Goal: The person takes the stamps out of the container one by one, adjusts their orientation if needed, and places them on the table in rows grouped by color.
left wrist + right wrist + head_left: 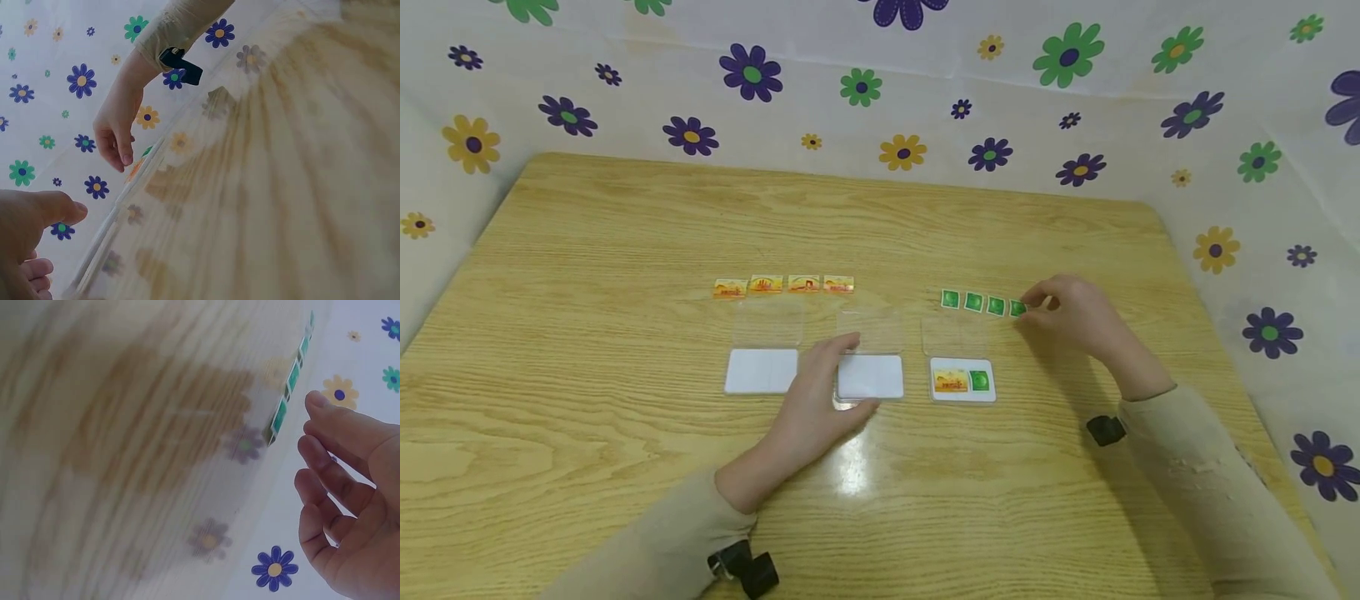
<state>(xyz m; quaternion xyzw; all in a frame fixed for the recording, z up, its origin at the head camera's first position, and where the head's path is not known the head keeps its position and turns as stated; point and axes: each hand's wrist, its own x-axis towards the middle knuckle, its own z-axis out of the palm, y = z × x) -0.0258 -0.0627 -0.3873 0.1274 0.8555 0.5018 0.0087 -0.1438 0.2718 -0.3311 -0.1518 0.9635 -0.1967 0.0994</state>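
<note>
Left sleeve [647, 533]: nearest my camera
Left hand [812, 408]: spread around the blank middle case [871, 377]
Right hand [1078, 315]: fingertips parted beside the end green stamp [1016, 307]
Counter [925, 533]: right case [961, 363] filled, I judge; left case [749, 371] and middle case remain

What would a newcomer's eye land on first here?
Probably the bold flowered cloth behind the wooden table. Next, the green squares in a row, right hand at its right end. Then the rightmost white card, alone in bearing pieces; the left hand is at the middle card.
</note>
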